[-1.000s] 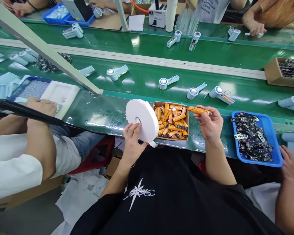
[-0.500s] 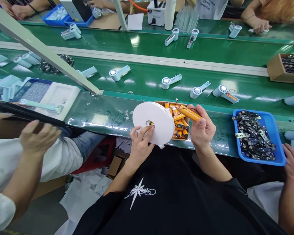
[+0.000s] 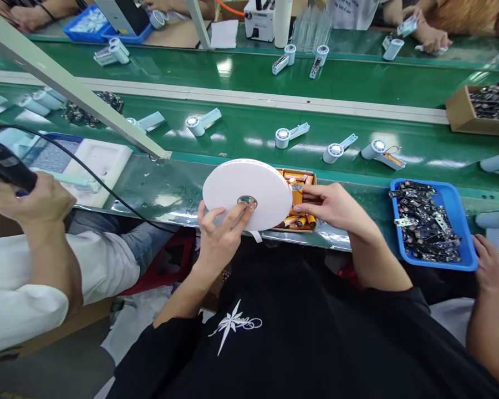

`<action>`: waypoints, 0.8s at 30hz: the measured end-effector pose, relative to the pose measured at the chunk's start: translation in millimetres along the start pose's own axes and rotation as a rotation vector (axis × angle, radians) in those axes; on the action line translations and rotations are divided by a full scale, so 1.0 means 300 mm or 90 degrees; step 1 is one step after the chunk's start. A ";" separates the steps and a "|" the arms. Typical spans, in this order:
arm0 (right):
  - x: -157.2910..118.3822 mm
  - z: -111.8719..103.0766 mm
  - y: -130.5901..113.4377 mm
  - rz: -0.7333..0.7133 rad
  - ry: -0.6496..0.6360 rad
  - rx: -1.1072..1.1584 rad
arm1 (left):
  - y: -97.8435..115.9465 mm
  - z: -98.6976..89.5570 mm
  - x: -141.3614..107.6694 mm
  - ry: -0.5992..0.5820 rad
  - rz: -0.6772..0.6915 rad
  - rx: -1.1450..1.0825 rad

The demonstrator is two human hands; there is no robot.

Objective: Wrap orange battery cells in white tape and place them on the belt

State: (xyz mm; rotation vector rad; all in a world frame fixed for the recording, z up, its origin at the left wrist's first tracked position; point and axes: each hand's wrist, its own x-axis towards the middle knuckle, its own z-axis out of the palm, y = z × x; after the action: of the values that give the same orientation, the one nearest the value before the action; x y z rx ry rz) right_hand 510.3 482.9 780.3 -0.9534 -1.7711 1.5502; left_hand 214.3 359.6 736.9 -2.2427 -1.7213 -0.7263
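Observation:
A large white roll (image 3: 233, 185) is held by my left hand (image 3: 224, 233), with fingertips in its metal-looking centre hole. A short white strip hangs from the roll's lower edge. Behind and right of the roll, a cardboard box (image 3: 315, 194) holds orange battery cells (image 3: 301, 221). My right hand (image 3: 330, 206) reaches over the box from the right, thumb and fingers closed around something at the roll's right edge; what it grips is largely hidden.
Light blue fan-like devices (image 3: 283, 137) lie along the green conveyor (image 3: 241, 124). At right stands a blue tray (image 3: 468, 233) of circuit boards, beside a co-worker's hand (image 3: 493, 263). A co-worker at left holds a black corded tool (image 3: 8, 163).
The orange cell my right hand held up no longer shows there; that hand has moved left and down to the roll. The roll has shifted left and tilted. The left co-worker now holds a black tool.

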 end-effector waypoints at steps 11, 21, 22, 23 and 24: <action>0.028 -0.050 0.083 -0.187 0.512 0.233 | 0.298 0.069 -0.085 -0.029 0.039 -0.024; -0.358 -0.303 0.252 -0.242 0.712 0.270 | 0.158 0.093 0.514 -0.580 0.231 -0.106; -0.393 -0.276 0.280 -0.221 0.735 0.256 | 0.210 0.131 0.596 -0.583 0.247 -0.105; -0.422 -0.262 0.300 -0.207 0.754 0.244 | 0.278 0.183 0.675 -0.579 0.261 -0.102; -0.444 -0.261 0.313 -0.197 0.765 0.235 | 0.356 0.248 0.752 -0.572 0.274 -0.091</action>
State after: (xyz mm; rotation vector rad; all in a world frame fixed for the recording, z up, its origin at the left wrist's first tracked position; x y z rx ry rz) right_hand 662.0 423.3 701.8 -1.0148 -0.6904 0.7332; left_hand 377.3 552.3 800.9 -3.1623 -1.3536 0.3305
